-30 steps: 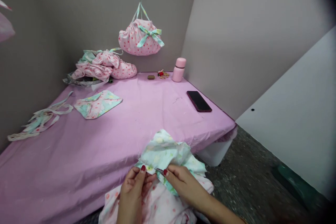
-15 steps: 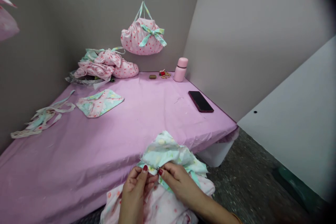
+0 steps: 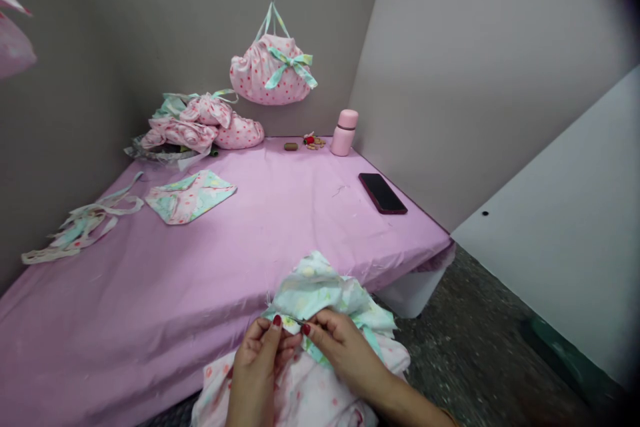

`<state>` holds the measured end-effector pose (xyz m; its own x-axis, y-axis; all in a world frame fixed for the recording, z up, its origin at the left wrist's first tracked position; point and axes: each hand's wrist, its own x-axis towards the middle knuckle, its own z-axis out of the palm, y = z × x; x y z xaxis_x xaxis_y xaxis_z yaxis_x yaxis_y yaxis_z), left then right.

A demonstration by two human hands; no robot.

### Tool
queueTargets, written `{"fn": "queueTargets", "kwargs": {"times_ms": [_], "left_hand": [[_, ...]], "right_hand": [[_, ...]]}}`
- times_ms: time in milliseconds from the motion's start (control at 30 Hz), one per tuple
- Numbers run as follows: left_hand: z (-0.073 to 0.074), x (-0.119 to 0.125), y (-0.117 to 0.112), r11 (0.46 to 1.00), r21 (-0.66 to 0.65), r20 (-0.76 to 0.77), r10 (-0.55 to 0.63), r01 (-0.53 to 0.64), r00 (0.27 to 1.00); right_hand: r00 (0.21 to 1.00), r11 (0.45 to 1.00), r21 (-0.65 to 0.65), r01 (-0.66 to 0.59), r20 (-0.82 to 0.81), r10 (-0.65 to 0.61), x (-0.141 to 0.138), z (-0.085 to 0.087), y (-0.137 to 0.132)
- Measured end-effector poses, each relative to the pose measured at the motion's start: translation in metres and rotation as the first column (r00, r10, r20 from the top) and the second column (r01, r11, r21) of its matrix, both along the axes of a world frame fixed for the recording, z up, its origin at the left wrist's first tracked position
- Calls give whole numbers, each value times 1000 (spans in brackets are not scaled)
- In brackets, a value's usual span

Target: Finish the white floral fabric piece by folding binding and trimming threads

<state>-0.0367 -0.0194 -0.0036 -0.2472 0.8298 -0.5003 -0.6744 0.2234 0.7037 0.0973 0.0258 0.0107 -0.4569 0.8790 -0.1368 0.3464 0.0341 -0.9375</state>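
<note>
On my lap, at the table's front edge, lies a bunched cloth point(image 3: 327, 293), mint-green floral on top and pink with dots below. My left hand point(image 3: 263, 347) pinches a narrow folded strip of this fabric between thumb and fingers. Close beside it, my right hand point(image 3: 333, 340) is closed, thumb against fingers. A thin dark sliver, which looks like a sewing needle point(image 3: 298, 321), sticks out from the right fingertips over the strip. Its other end is hidden by the fingers.
The pink-covered table point(image 3: 280, 227) holds a phone point(image 3: 383, 193), a pink flask point(image 3: 345, 133), thread spools point(image 3: 310, 141), a folded fabric piece point(image 3: 193, 197), fabric strips point(image 3: 90, 223) and a pile of dotted cloth point(image 3: 200, 123). A dotted pouch point(image 3: 273, 73) hangs at the back wall.
The right fingertips have shifted very slightly, and more of the thin needle-like sliver shows over the strip. Otherwise the hands and cloth keep their places.
</note>
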Motion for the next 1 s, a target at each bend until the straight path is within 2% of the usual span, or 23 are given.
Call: {"fn": "queueTargets", "kwargs": {"times_ms": [167,567,800,1000], "left_hand": [[1,0,-1,1000,-8,-3,5,-5,1000],[4,1,-1,1000,14,-47,-26,26,999],[8,3,-5,999,21,-73,-44,45,996],[4,2,-3,998,25,-62,-54,56,997]], "right_hand": [[999,999,29,-30,15,29,3,-1,-1],[996,994,84,-66,72,60,-5,11,-1],[997,997,58,-44,58,41,-10,18,-3],[1000,1000,14,-22,-9,22,-11,14,-2]]}}
